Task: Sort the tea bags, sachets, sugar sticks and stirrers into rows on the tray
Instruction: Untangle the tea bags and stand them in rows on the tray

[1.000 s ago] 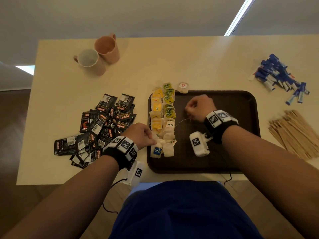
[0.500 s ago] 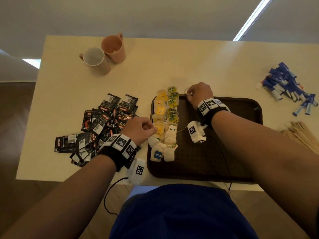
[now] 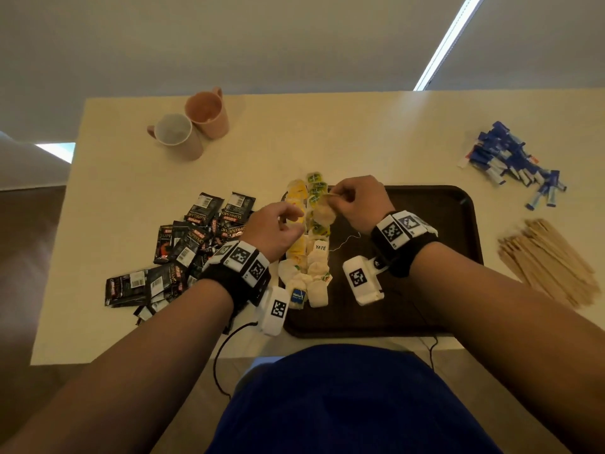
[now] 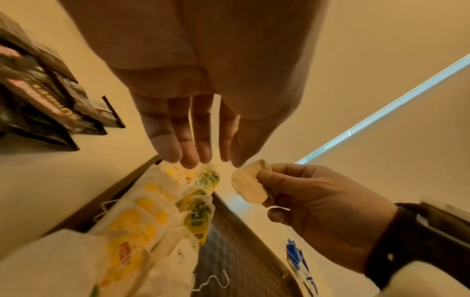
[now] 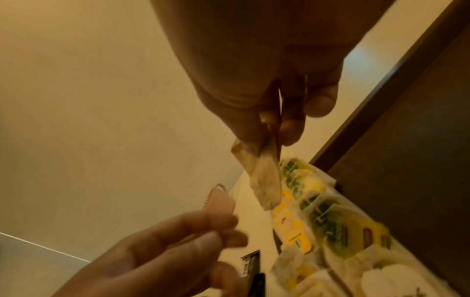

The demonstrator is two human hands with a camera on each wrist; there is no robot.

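Pinching tea bag [image 4: 250, 185] in right hand [image 3: 357, 203] fingers above tray [image 3: 425, 204]; left hand [image 3: 275, 232] fingers loose, empty

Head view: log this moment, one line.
right hand: pinches round pale tea bag | left hand: open, reaching | dark brown plastic tray: two tea-bag rows

I read "YATÉ" on white tea bag tag [image 3: 320, 248]; "Natur…" on blue tag [image 3: 298, 295], rest unclear; "SUPREMO" on black sachets [image 3: 233, 217].

The head view looks down on the tabletop [image 3: 327, 136]; both wrist views look along the fingers, close above the tea bags [image 4: 162, 217].
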